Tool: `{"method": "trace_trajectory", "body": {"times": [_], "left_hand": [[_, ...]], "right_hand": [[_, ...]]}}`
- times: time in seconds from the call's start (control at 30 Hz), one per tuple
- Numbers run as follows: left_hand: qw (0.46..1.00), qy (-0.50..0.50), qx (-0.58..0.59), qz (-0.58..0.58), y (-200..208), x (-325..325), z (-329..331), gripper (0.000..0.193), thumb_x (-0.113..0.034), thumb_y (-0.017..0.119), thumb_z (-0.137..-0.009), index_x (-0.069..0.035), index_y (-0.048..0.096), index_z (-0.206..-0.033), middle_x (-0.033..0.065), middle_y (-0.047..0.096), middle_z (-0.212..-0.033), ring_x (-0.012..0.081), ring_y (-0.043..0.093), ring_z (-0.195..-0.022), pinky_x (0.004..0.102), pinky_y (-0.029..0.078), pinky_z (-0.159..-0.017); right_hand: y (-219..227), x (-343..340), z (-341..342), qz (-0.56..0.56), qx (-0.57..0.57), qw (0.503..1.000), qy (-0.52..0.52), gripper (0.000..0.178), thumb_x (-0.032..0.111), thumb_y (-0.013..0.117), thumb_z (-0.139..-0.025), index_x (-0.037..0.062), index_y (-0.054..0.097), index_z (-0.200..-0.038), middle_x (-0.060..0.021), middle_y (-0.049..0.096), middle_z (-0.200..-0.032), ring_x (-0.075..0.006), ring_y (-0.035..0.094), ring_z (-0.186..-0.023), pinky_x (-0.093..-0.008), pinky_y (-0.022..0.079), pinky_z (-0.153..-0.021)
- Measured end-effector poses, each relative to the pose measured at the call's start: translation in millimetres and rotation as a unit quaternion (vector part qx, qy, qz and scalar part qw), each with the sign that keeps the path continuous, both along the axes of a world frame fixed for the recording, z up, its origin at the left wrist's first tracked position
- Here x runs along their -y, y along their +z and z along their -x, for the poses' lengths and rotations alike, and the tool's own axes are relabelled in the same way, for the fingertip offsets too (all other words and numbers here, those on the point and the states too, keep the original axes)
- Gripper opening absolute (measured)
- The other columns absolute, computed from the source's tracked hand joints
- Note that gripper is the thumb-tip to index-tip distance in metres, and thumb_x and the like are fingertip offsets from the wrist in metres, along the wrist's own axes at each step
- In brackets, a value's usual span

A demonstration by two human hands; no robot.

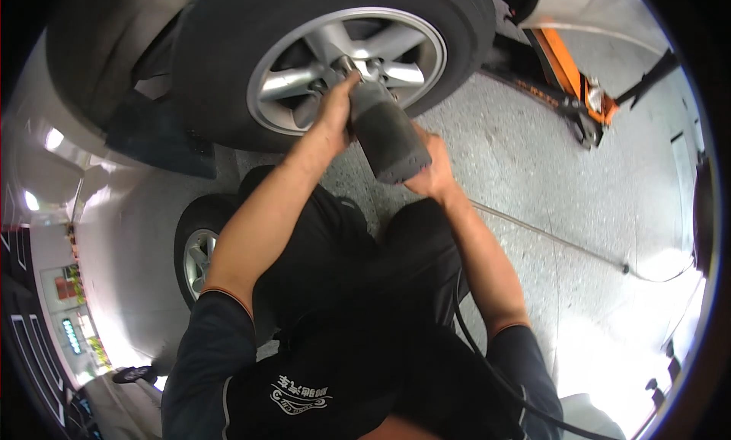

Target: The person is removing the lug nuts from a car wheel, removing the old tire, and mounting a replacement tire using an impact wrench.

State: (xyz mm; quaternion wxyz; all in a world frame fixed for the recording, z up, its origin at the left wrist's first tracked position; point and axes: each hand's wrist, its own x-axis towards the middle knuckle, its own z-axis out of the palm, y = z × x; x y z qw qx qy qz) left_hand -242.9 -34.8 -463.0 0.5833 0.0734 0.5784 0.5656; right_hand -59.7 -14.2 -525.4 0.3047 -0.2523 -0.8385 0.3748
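Observation:
A dark impact wrench (388, 139) is between my hands, its front end at the lug nuts in the middle of a car wheel (329, 41) with silver spokes. My left hand (335, 114) is closed around the left side of its front part, thumb lying along the top toward the hub. Behind and below the rear of the wrench, my right hand (435, 170) is wrapped around the grip, most of which the body hides. The black tyre (217, 71) surrounds the rim. Whether the socket sits fully on a nut I cannot tell.
At the upper right, an orange floor jack (560, 59) stands on the speckled grey floor (518, 166). A thin grey hose (548, 237) crosses the floor to the right. A black hose (487, 356) passes my right arm. Another car wheel (199, 253) is at the left.

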Motion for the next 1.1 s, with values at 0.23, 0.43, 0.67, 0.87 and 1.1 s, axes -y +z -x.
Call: {"method": "trace_trajectory", "body": {"times": [0.23, 0.43, 0.67, 0.87, 1.1], "left_hand": [[0.996, 0.023, -0.053, -0.070, -24, 3, 21, 0.043, -0.042, 0.050, -0.099, -0.004, 0.061, -0.113, 0.0112, 0.066, -0.103, 0.0221, 0.065, -0.094, 0.0361, 0.052, -0.087], [0.998, 0.056, -0.033, -0.016, -35, 1, 43, 0.045, -0.037, 0.073, -0.087, -0.002, 0.062, -0.114, 0.0110, 0.066, -0.101, 0.0207, 0.066, -0.088, 0.0358, 0.055, -0.078], [0.995, -0.050, 0.008, -0.084, -16, -4, 32, 0.028, -0.024, 0.074, -0.084, -0.005, 0.061, -0.101, 0.0098, 0.065, -0.092, 0.0202, 0.066, -0.083, 0.0362, 0.058, -0.072], [0.997, -0.043, -0.007, -0.062, -22, -6, 34, 0.019, -0.014, 0.074, -0.078, -0.006, 0.064, -0.092, 0.0082, 0.064, -0.082, 0.0180, 0.064, -0.071, 0.0325, 0.056, -0.065], [0.998, -0.036, -0.048, -0.031, -14, -5, 29, 0.021, -0.013, 0.076, -0.077, -0.006, 0.065, -0.093, 0.0083, 0.064, -0.081, 0.0184, 0.064, -0.069, 0.0327, 0.056, -0.063]], "right_hand": [[-36, 3, 27, 0.023, -0.063, 0.998, 0.014, 0.052, 0.020, 0.074, -0.070, 0.0032, 0.061, -0.118, -0.0171, 0.067, -0.107, -0.0362, 0.067, -0.092, -0.0385, 0.054, -0.078], [-34, 7, 44, 0.090, -0.064, 0.993, -0.042, 0.044, 0.025, 0.071, -0.071, 0.0042, 0.057, -0.107, -0.0218, 0.062, -0.082, -0.0448, 0.061, -0.079, -0.0464, 0.049, -0.066], [-55, 0, 55, 0.078, -0.039, 0.996, -0.033, 0.036, 0.026, 0.070, -0.075, 0.0046, 0.052, -0.099, -0.0233, 0.062, -0.076, -0.0465, 0.061, -0.077, -0.0472, 0.048, -0.064], [-52, 13, 65, 0.151, -0.078, 0.985, -0.030, 0.046, 0.016, 0.076, -0.072, 0.0025, 0.058, -0.112, -0.0136, 0.067, -0.094, -0.0288, 0.068, -0.083, -0.0341, 0.053, -0.074], [-58, 16, 69, 0.086, -0.121, 0.988, -0.042, 0.041, 0.017, 0.076, -0.072, 0.0045, 0.057, -0.107, -0.0127, 0.067, -0.089, -0.0309, 0.068, -0.077, -0.0374, 0.053, -0.069]]}}
